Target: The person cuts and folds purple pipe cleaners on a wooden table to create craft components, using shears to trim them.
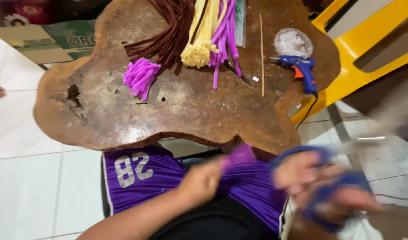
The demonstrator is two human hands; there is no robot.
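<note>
- Purple pipe-cleaner bundle [236,156]: a short tuft of fuzzy purple stems sticking up and out from the left hand [203,180], low in the view over the person's lap, just off the near edge of the tabletop [181,115].
- Left grip: closed around the base of that tuft; motion blur hides how the fingers lie.
- Right hand [321,180]: to the right of the held tuft, heavily blurred, with its fingers through the blue loops of what look like scissors [333,195]. A pale streak runs out beyond that hand, likely the blades. Whether the blades are open or closed I cannot tell.
- Step in hand, as I judge it: trimming or cutting the held tuft, the two hands close together but not clearly touching.
- Next move calls for steadying the tuft, bringing the blades square across the stems beyond the left grip, and keeping the fingertips behind the cut line.
- Beyond the grip, on the tabletop: a finished purple tuft [140,77], brown stems [168,31], a yellow bundle [201,35], long purple stems [226,31], a thin wooden stick [261,53], a blue glue gun [300,69] and a small round dish [293,43].
</note>
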